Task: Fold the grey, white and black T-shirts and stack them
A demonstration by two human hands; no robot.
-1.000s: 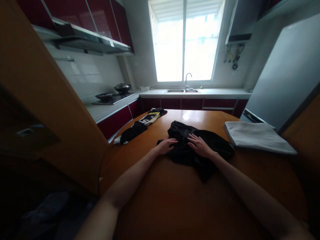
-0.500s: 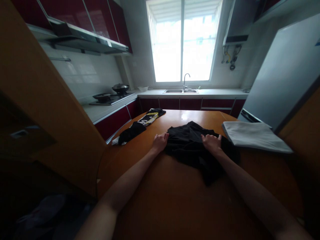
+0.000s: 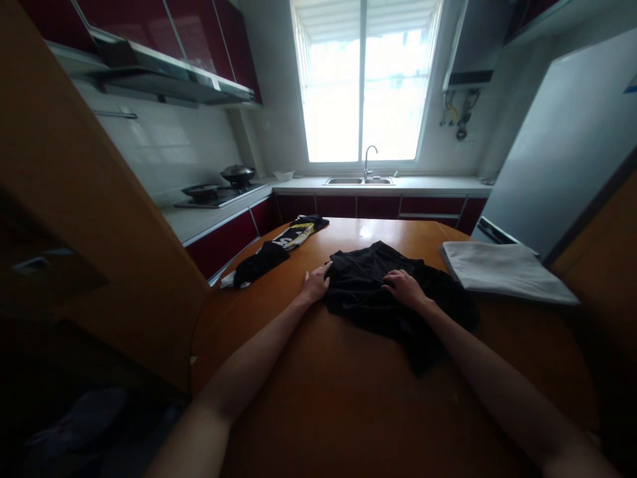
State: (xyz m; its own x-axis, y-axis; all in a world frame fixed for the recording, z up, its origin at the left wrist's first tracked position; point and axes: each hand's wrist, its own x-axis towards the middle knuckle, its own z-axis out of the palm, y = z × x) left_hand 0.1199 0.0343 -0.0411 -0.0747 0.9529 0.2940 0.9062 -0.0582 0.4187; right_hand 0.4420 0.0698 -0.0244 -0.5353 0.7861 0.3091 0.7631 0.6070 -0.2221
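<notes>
A crumpled black garment (image 3: 363,292) lies spread on the brown wooden table (image 3: 318,385) in front of me. At its left edge, my left hand (image 3: 315,284) is closed, its fingertips on the cloth; the lower fingers are partly hidden. My right hand (image 3: 405,290) rests over the middle of the garment, fingers stretched out and somewhat apart on the fabric. What kind of clothing it is, I cannot tell from its folds.
Rolled dark clothes with white and yellow print (image 3: 293,236) lie along the table's left edge. A folded white cloth (image 3: 502,269) is at the right. Beyond stand a stove with pans (image 3: 237,174), a sink (image 3: 343,181) and a fridge (image 3: 562,146).
My right hand has moved a little left across the garment, and its fingers have loosened and straightened. My left hand stays at the left edge, shifted slightly left.
</notes>
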